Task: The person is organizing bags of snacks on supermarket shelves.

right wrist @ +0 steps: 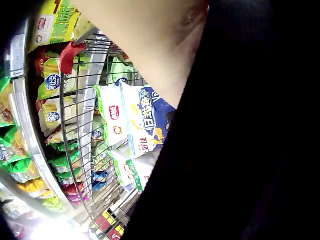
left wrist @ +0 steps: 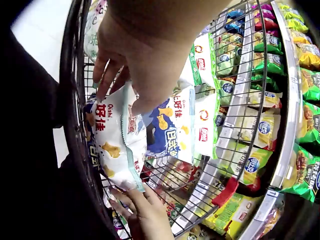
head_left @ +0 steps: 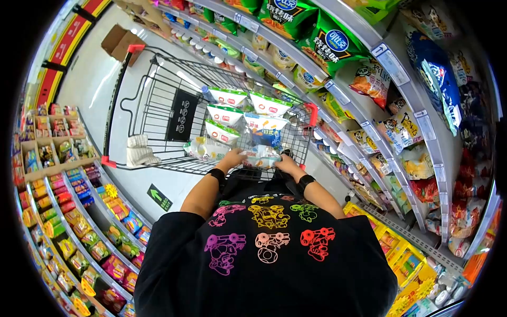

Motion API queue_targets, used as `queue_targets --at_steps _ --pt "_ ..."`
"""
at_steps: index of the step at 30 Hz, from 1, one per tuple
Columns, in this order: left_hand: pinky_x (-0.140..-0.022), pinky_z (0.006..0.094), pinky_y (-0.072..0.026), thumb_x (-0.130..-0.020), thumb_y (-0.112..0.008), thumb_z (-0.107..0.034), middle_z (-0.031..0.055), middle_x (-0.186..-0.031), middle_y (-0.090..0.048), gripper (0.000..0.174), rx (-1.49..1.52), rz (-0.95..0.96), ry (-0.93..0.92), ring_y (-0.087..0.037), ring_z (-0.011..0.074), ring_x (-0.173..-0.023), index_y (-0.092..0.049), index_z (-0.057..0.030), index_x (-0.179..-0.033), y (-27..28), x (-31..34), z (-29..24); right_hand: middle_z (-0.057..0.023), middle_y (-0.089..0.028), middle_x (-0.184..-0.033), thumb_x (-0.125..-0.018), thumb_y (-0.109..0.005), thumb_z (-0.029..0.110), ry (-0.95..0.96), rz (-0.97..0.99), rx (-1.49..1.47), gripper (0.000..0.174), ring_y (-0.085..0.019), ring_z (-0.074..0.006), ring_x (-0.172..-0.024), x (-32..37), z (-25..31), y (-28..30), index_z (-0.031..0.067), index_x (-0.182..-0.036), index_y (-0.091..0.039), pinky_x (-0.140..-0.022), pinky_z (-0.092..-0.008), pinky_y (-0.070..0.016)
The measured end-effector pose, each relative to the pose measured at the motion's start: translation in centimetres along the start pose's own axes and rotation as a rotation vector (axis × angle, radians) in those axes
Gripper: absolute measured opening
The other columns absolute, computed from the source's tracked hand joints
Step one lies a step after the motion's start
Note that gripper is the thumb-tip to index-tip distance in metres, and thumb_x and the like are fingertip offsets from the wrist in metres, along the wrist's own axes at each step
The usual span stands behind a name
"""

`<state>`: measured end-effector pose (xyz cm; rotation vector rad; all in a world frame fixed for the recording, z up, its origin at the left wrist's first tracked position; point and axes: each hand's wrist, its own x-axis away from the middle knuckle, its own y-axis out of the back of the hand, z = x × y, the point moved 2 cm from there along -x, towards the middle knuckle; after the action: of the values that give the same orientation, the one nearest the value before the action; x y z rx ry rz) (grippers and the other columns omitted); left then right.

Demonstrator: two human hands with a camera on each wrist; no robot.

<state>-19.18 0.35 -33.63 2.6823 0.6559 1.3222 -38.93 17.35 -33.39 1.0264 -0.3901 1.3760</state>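
Both hands hold a white-and-blue snack bag (left wrist: 112, 137) at the near end of a wire shopping cart (head_left: 306, 148), close to the person's body. My left hand (head_left: 232, 159) grips one end, with thumb and fingers on either side of it in the left wrist view. At the opposite end, my right hand (left wrist: 145, 215) pinches a corner; its own wrist view mostly hides it behind the forearm and dark clothing. A second white-and-blue snack bag (head_left: 264, 134) stands just beyond. Several white-and-green bags (head_left: 224, 132) stand in the cart, and a pale bag (head_left: 206, 149) lies left of them.
Shelves of snack bags (head_left: 335, 45) rise close along the right. More packed shelves (head_left: 79, 227) stand at the lower left. A white bundle (head_left: 141, 150) sits at the cart's left end. A cardboard box (head_left: 120, 43) is on the floor beyond, and a green arrow sign (head_left: 158, 196) marks the floor.
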Motion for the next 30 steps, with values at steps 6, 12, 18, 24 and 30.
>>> queue_targets --at_steps 6,12,18,24,30 --pt "-0.068 0.0320 -0.0486 -0.069 -0.066 -0.025 0.0145 -0.082 -0.064 0.036 0.061 0.025 -0.018 -0.063 0.0232 -0.070 -0.060 -0.0010 -0.095 0.6 -0.4 0.3 -0.0193 -0.061 -0.086 -0.071 -0.062 0.038 0.036 -0.227 -0.008 0.046 -0.059 -0.0333 -0.082 1.8 0.4 -0.2 -0.0003 -0.096 -0.054 -0.071 -0.0370 -0.0459" --pt "-0.072 0.0341 -0.0476 -0.065 -0.069 -0.025 0.0158 -0.089 -0.064 0.035 -0.224 -0.093 -0.114 -0.062 0.0283 -0.081 -0.060 -0.0036 -0.091 0.7 0.6 0.6 -0.0173 -0.061 -0.082 -0.074 -0.061 0.042 0.023 -0.287 0.015 0.045 -0.059 -0.0330 -0.079 1.5 0.0 -1.0 0.0009 -0.092 -0.054 -0.069 -0.0371 -0.0458" --pt "-0.065 0.0320 -0.0492 -0.065 -0.070 -0.024 0.0140 -0.080 -0.064 0.035 -0.002 -0.071 -0.086 -0.063 0.0229 -0.069 -0.059 -0.0041 -0.092 0.1 -0.2 3.8 -0.0138 -0.062 -0.077 -0.077 -0.059 0.039 0.046 -0.339 -0.020 0.035 -0.060 -0.0301 -0.076 1.2 -0.2 -1.2 0.0038 -0.082 -0.057 -0.067 -0.0362 -0.0455" --pt "-0.059 0.0305 -0.0491 -0.068 -0.068 -0.024 0.0110 -0.069 -0.063 0.031 -0.091 -0.073 -0.065 -0.061 0.0180 -0.056 -0.059 -0.0040 -0.089 0.6 1.3 2.1 -0.0123 -0.061 -0.073 -0.078 -0.058 0.038 0.133 -0.351 -0.003 0.033 -0.058 -0.0295 -0.072 1.9 0.5 -0.8 0.0046 -0.079 -0.058 -0.066 -0.0362 -0.0450" --pt "-0.055 0.0295 -0.0485 -0.070 -0.069 -0.025 0.0094 -0.065 -0.062 0.026 -0.108 -0.078 -0.074 -0.061 0.0166 -0.054 -0.059 -0.0028 -0.079 1.3 2.0 0.8 -0.0142 -0.060 -0.073 -0.080 -0.056 0.031 0.216 -0.352 0.040 0.027 -0.057 -0.0310 -0.071 3.3 1.7 0.0 0.0041 -0.079 -0.059 -0.064 -0.0363 -0.0440"
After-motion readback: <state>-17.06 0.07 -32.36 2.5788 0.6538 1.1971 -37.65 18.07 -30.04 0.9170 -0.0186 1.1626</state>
